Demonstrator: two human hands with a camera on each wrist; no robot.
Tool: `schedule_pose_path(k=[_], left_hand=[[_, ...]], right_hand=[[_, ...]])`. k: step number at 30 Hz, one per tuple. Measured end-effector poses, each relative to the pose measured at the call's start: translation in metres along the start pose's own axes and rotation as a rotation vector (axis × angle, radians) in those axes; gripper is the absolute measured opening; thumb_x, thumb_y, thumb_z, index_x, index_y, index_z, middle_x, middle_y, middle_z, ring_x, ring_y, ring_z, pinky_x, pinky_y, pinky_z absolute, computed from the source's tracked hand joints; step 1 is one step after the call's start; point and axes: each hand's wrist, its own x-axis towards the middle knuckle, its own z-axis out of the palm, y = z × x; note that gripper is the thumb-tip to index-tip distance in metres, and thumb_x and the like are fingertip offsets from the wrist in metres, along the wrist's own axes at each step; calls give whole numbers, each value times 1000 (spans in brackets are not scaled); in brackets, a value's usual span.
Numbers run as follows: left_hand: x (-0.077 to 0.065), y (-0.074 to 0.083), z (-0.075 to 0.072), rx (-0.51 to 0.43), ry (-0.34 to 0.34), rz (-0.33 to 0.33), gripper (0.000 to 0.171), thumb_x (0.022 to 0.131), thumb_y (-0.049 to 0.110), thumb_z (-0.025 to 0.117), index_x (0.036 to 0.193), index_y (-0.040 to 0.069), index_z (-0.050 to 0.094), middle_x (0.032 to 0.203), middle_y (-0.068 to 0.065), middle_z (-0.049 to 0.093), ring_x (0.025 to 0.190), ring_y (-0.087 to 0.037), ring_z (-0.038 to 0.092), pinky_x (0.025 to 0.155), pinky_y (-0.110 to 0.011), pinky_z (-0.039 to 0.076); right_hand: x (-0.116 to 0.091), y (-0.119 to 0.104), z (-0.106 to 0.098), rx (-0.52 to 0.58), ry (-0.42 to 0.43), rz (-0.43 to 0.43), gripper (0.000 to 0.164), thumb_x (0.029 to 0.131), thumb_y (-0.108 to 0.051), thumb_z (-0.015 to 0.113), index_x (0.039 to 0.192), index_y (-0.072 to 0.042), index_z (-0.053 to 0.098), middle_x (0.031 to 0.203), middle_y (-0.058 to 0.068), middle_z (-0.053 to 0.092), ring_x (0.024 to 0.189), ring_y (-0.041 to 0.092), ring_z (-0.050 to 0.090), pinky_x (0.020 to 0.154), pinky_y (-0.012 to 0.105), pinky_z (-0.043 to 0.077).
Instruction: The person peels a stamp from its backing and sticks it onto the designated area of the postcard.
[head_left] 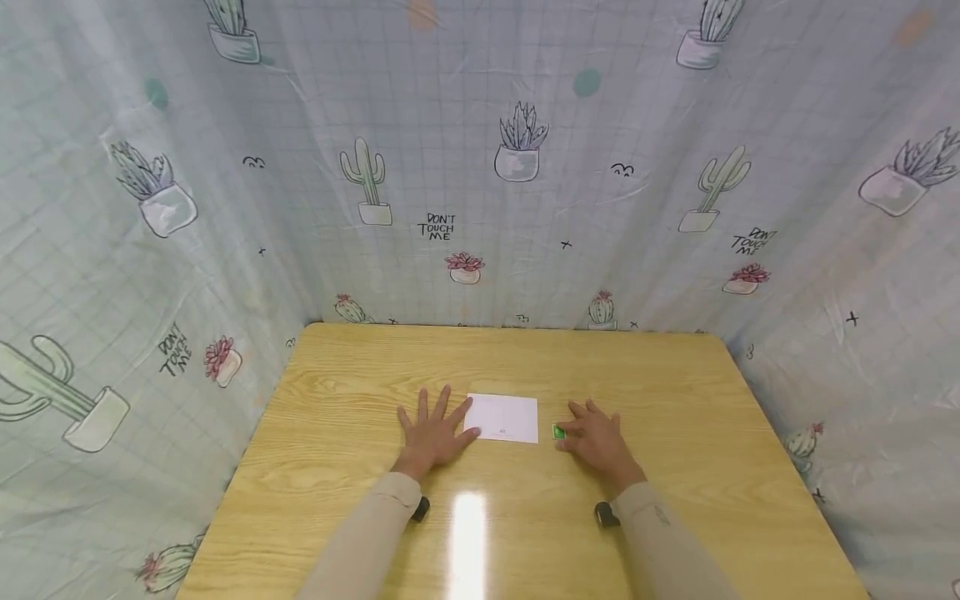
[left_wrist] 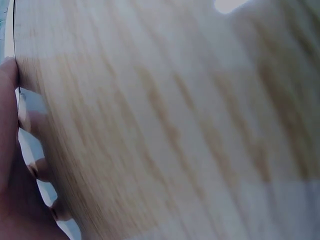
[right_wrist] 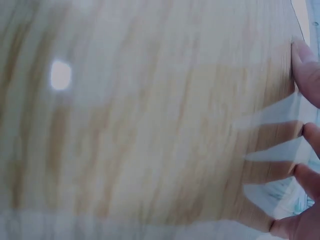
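Observation:
A white sheet of paper (head_left: 502, 418) lies flat on the wooden table, with a small dark mark near its lower edge. My left hand (head_left: 431, 435) is spread out beside it, with thumb and index finger at the paper's left edge. To the right of the paper is a small green square piece with a pale edge (head_left: 558, 432). The fingers of my right hand (head_left: 597, 439) reach over its right side, fingertips down and apart. In the right wrist view, the right hand's fingers (right_wrist: 309, 180) stand spread on the table; the green piece does not show there.
The wooden table (head_left: 337, 367) extends around both hands, with a bright glare strip near the front. A curtain (head_left: 517, 208) printed with potted cacti hangs behind the table and on both sides. Dark wrist devices (head_left: 606, 515) sit under the beige sleeves (head_left: 367, 533).

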Motion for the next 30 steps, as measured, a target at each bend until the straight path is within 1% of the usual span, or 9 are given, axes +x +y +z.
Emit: schedule_pose_path(k=[1,2,5,8,11,15,19,24,30], left_hand=[[1,0,0,-6,-3,-2,70,102,71,40,165,44,24,179,-2,-2,161,-46,-16,113,-84,-18],[0,0,0,2,3,0,70,102,71,41,164,44,25,179,-3,-1,161,-47,-15,113,-85,-16],[-2,1,-2,27,25,6,69,102,70,41,164,42,29,179,-4,4,162,-49,-9,114,-86,-11],[-5,2,-3,55,42,8,68,102,70,42,163,41,31,178,-5,9,162,-50,-2,115,-87,-4],[-8,2,-4,51,42,8,68,102,70,41,163,41,31,178,-4,8,162,-49,-3,116,-87,-4],[-6,1,-2,36,55,24,69,103,70,40,164,41,30,178,-6,9,161,-51,-3,115,-87,-5],[-7,2,-4,47,47,18,68,103,68,43,164,40,31,178,-7,10,162,-51,-2,115,-87,-5],[-8,4,-6,74,44,2,69,102,71,40,164,41,30,178,-4,9,162,-50,-1,115,-87,-1],[-6,2,-2,95,51,8,70,101,74,39,163,43,29,178,-2,9,162,-49,-1,115,-88,0]], right_hand=[[1,-1,0,0,-1,12,34,90,-36,79,119,-18,80,161,20,47,155,53,28,112,90,3],[2,-3,0,6,-1,21,33,89,-36,79,117,-18,81,160,20,48,155,53,28,112,90,2],[2,-6,0,27,-8,44,30,89,-33,80,114,-17,82,160,21,47,155,53,27,112,89,0],[1,-9,1,14,-4,40,28,90,-30,79,112,-15,82,158,23,49,153,54,29,110,91,3],[0,-10,3,-30,8,26,28,91,-31,77,112,-13,82,156,24,51,152,53,34,108,92,8],[-1,-13,4,-63,30,17,31,93,-33,75,115,-11,81,155,25,52,150,50,39,108,92,11],[0,-15,3,-83,34,16,34,92,-35,77,116,-11,80,154,25,53,149,50,41,108,92,13],[3,-16,2,-77,37,14,34,94,-33,76,117,-9,80,153,27,53,149,51,41,107,92,14],[3,-14,7,-105,46,13,30,97,-31,73,117,-9,80,152,26,55,148,52,42,106,92,15]])
